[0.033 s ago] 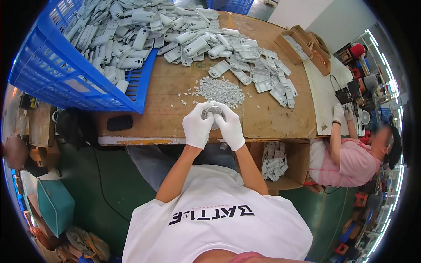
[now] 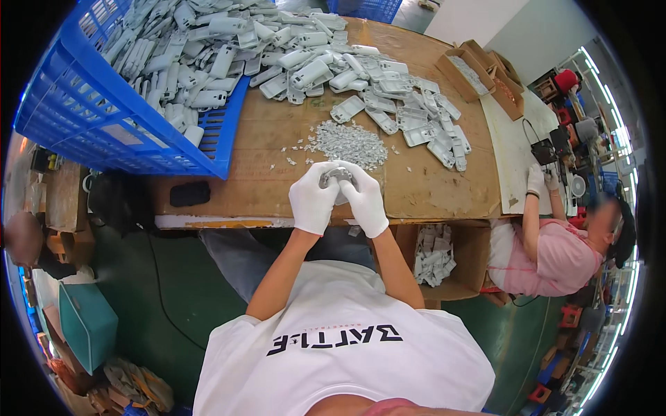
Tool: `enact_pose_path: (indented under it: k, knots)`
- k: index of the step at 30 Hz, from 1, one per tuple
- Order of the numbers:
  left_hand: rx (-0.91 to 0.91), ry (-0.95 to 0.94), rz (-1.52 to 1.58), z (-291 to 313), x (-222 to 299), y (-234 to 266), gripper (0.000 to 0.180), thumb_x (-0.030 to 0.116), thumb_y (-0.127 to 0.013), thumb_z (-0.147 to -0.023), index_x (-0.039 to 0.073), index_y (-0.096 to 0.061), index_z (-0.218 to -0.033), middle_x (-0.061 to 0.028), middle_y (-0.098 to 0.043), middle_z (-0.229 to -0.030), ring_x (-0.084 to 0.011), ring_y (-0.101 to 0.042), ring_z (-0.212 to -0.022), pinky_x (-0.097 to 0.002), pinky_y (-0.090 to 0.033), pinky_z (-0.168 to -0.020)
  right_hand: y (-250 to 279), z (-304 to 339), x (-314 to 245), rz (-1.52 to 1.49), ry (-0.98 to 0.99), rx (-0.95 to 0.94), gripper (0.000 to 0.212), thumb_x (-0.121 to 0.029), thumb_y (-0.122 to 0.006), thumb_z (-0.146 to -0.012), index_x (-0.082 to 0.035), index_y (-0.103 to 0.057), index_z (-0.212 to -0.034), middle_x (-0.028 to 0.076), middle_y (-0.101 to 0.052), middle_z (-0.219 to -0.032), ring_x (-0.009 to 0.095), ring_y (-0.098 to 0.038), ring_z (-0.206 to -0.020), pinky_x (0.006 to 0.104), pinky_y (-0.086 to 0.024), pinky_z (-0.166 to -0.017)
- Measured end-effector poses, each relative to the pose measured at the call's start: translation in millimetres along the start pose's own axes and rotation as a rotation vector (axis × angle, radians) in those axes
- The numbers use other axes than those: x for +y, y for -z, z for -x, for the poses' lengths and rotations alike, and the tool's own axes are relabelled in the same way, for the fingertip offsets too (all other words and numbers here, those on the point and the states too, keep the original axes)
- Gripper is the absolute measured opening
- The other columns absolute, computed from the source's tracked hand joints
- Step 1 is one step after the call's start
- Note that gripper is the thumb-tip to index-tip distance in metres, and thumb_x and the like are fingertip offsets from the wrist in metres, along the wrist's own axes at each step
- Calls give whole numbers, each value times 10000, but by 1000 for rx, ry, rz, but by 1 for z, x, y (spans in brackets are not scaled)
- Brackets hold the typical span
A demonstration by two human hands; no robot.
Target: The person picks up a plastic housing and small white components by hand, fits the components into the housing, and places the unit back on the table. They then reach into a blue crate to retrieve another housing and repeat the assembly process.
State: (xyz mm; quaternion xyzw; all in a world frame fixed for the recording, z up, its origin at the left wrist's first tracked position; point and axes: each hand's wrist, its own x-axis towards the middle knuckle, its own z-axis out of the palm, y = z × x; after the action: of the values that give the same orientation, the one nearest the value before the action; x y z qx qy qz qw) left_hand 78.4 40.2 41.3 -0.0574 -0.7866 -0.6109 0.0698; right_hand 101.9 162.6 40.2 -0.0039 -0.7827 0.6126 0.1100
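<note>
Small grey plastic casing [image 2: 336,177], rounded, mostly hidden, held above the wooden table's near edge

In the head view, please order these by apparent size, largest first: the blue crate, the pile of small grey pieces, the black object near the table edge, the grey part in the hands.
1. blue crate
2. pile of small grey pieces
3. black object
4. grey part, mostly hidden by the gloved hands, so this last rank is unsure.
</note>
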Motion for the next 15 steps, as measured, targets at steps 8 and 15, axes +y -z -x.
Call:
enact_pose_path:
  k: [8,15]
  knots:
    - [-14,-24,17,2,8,3,186,68,-658,-850,82,-711,-1029,-117,-718,-869,-212,-715,-778,-307,-537,-701,-2,-2,-3,-61,-112,23,266,-38,-560,-932,-11,-682,-1167,19,-653,-803,45,-575,-686,220,-477,-607]
    - [-13,-47,9,2,9,-1,214,37,-665,-835,85,-712,-1039,-99,-721,-904,-223,-709,-780,-312,-543,-711,-4,0,0,-149,-118,92,243,-30,-577,-926,3,-699,-1134,-10,-652,-793,30,-557,-688,213,-456,-579]
